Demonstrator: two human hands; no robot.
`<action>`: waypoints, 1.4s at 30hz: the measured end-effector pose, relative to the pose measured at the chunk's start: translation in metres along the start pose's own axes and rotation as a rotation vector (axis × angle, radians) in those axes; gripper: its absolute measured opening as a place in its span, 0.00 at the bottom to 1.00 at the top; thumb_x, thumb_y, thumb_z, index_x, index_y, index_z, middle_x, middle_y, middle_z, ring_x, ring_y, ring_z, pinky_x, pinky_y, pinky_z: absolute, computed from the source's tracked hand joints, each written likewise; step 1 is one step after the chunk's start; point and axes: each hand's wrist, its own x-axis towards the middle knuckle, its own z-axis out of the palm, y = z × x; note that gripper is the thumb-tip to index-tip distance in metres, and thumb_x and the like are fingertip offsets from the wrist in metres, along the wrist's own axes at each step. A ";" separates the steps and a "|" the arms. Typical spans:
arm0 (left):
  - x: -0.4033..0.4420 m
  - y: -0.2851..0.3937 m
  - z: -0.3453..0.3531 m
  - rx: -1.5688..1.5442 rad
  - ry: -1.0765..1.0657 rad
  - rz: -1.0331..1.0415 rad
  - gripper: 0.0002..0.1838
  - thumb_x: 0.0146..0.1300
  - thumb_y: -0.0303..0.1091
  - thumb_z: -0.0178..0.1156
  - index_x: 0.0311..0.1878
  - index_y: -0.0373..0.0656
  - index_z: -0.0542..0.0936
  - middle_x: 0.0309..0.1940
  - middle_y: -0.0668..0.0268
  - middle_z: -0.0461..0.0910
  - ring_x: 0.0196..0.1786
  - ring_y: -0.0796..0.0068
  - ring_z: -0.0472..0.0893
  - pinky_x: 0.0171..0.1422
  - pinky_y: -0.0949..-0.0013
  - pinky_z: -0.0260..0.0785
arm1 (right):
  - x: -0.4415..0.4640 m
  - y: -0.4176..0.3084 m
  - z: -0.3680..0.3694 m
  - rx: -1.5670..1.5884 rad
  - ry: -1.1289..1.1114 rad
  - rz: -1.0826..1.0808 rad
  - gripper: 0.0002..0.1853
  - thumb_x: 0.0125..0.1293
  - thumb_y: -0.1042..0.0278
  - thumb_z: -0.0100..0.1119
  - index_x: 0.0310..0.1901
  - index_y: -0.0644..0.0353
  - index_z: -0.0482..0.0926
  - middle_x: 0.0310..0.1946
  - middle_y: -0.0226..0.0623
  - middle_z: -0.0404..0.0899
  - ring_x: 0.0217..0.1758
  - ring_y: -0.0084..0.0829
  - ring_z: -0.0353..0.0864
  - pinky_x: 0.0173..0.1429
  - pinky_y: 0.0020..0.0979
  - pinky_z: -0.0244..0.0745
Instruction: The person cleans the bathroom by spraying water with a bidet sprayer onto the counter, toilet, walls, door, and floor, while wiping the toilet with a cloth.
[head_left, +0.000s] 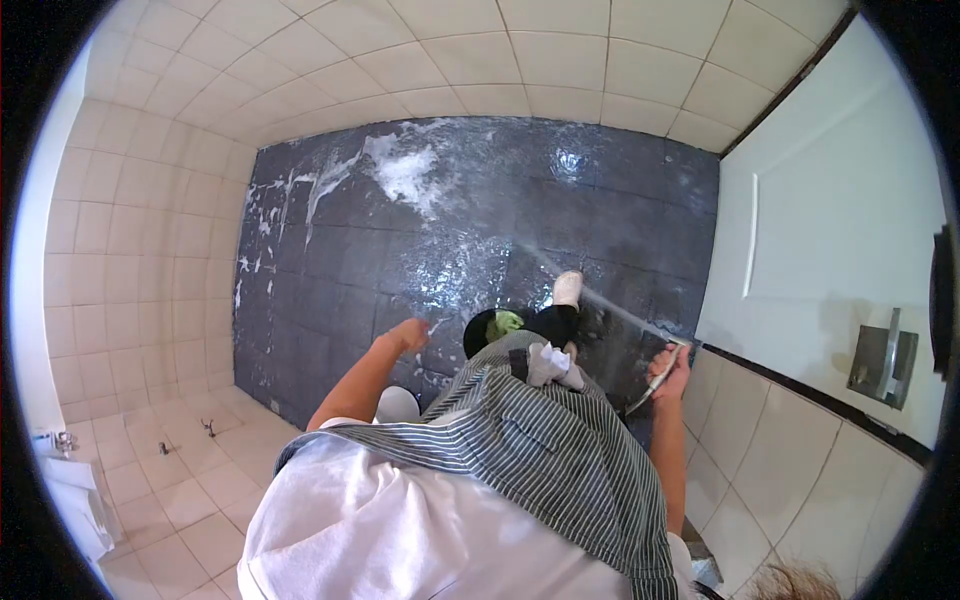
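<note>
In my right hand (672, 374) is a handheld sprayer (660, 378), its pale hose running down past the wrist. A thin jet of water leaves the head and crosses leftward over the wet dark tiled floor (620, 225). White foam (408, 172) lies on the tiles toward the far wall, with thinner streaks at the left. My left hand (410, 335) hangs above the floor at my left side, fingers curled in, with nothing visible in them. A green cloth-like item (503, 323) and whitish fabric (555, 365) show at the front of my striped apron (520, 430).
Cream tiled walls (150, 220) border the floor. To the right stands a white door (815, 220) with a metal handle (884, 358). Small metal taps (208, 427) stick out of the left near wall. My shoe (567, 288) is on the wet tiles.
</note>
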 end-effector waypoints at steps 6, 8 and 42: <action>0.001 0.017 -0.018 -0.194 0.037 -0.020 0.25 0.52 0.40 0.57 0.53 0.39 0.76 0.49 0.49 0.78 0.53 0.50 0.77 0.57 0.58 0.69 | 0.007 0.017 0.017 -0.039 0.048 0.016 0.21 0.69 0.46 0.46 0.36 0.59 0.71 0.15 0.28 0.59 0.15 0.24 0.59 0.16 0.27 0.59; 0.004 0.010 -0.016 -0.213 0.016 -0.043 0.26 0.52 0.41 0.58 0.54 0.40 0.76 0.50 0.49 0.77 0.54 0.51 0.77 0.58 0.58 0.68 | 0.013 0.009 0.020 0.046 -0.045 -0.111 0.21 0.69 0.46 0.45 0.36 0.59 0.71 0.15 0.27 0.58 0.14 0.24 0.57 0.17 0.27 0.57; 0.002 -0.033 -0.002 -0.079 -0.048 0.020 0.24 0.50 0.41 0.59 0.50 0.40 0.78 0.46 0.48 0.79 0.49 0.49 0.78 0.56 0.57 0.70 | 0.010 0.017 -0.013 0.364 -0.264 -0.337 0.23 0.67 0.47 0.49 0.38 0.65 0.70 0.17 0.26 0.55 0.18 0.21 0.54 0.21 0.23 0.55</action>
